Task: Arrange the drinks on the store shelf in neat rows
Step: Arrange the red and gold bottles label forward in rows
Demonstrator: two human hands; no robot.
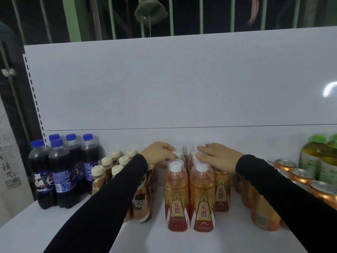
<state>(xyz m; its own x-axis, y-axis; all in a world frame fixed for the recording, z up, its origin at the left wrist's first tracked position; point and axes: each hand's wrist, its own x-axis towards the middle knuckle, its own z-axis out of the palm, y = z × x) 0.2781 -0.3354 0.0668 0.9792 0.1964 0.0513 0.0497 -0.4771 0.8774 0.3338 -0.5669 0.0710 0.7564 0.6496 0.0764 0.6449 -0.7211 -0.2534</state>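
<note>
white shelf under us, we rest our left hand and right hand, fingers flat, on caps of energy drink bottles at six o'clock; uneven pushing could topple them onto the cans at three o'clock.

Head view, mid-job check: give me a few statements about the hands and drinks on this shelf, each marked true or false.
1. Both hands rest on the orange bottles' caps. True: left hand, right hand.
2. The cola bottles have green caps. False: blue.
3. The cans stand right of the orange bottles. True.
4. The coffee bottles stand at the shelf's far right. False: between cola and orange bottles.
</note>
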